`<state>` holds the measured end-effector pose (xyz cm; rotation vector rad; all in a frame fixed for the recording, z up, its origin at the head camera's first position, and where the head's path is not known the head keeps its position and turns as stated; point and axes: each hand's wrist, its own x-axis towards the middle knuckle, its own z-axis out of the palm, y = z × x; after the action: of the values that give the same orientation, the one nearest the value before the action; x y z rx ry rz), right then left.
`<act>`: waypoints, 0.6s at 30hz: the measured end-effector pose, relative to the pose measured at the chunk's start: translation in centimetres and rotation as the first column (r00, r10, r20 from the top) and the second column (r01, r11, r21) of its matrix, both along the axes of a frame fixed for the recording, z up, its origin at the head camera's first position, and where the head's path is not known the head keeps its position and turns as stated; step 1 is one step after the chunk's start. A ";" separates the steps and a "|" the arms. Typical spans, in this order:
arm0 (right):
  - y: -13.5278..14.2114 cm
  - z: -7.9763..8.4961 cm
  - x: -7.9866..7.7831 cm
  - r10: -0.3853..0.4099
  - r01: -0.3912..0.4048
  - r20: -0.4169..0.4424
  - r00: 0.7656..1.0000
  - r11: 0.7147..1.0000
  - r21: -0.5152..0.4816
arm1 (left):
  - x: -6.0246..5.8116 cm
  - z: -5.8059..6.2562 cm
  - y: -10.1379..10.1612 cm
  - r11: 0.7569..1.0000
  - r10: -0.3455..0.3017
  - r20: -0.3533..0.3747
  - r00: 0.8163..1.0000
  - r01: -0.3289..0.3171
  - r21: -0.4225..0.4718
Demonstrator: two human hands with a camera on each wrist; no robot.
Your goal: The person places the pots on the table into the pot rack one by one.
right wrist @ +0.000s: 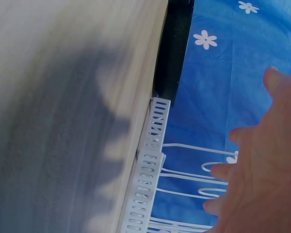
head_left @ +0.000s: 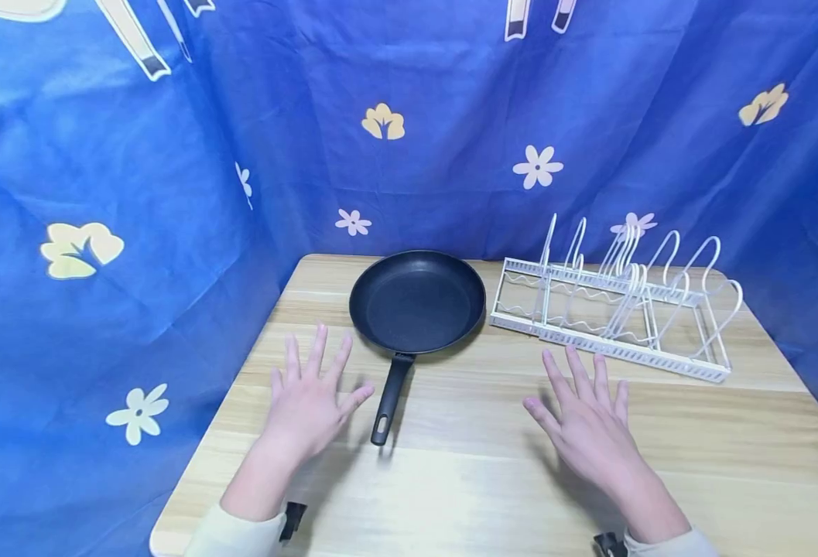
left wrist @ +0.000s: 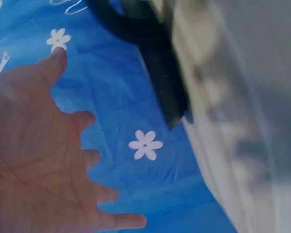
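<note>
A black frying pan [head_left: 417, 302] lies on the wooden table, its handle [head_left: 392, 398] pointing toward the person. Just left of that handle, my left hand [head_left: 304, 410] hovers above the table with fingers spread, holding nothing. To the right, my right hand [head_left: 590, 429] is also held over the table, fingers spread and nothing in it. A white wire rack [head_left: 631, 348] with upright loops stands at the back right, beyond the right fingertips and apart from them. In the right wrist view, the rack's slotted rail [right wrist: 144, 177] appears beside the right hand [right wrist: 266, 165].
The light wooden table [head_left: 464, 480] extends under both hands. A blue curtain [head_left: 450, 116] with flower prints hangs behind the table and along its left and right sides. Pan and rack sit close together near the back edge.
</note>
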<state>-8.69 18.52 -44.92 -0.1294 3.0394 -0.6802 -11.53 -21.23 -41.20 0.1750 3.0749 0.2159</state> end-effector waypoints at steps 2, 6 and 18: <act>0.0 -0.2 0.0 -0.005 0.005 0.007 1.000 1.000 -0.007 | 0.0 0.0 0.0 1.000 -0.002 0.008 1.000 0.002 0.005; -0.3 -0.1 0.0 -0.014 0.014 0.004 1.000 0.999 -0.034 | 0.1 -0.2 -0.1 1.000 -0.006 0.023 1.000 0.005 0.029; -6.6 2.1 -0.7 0.124 -0.071 0.068 0.990 0.851 -0.520 | -2.8 -0.4 -0.9 0.855 -0.045 0.212 0.976 -0.072 0.513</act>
<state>-9.35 11.93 -42.78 -0.2477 2.6505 -1.4303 -14.33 -22.18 -41.60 0.1371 2.7234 0.9974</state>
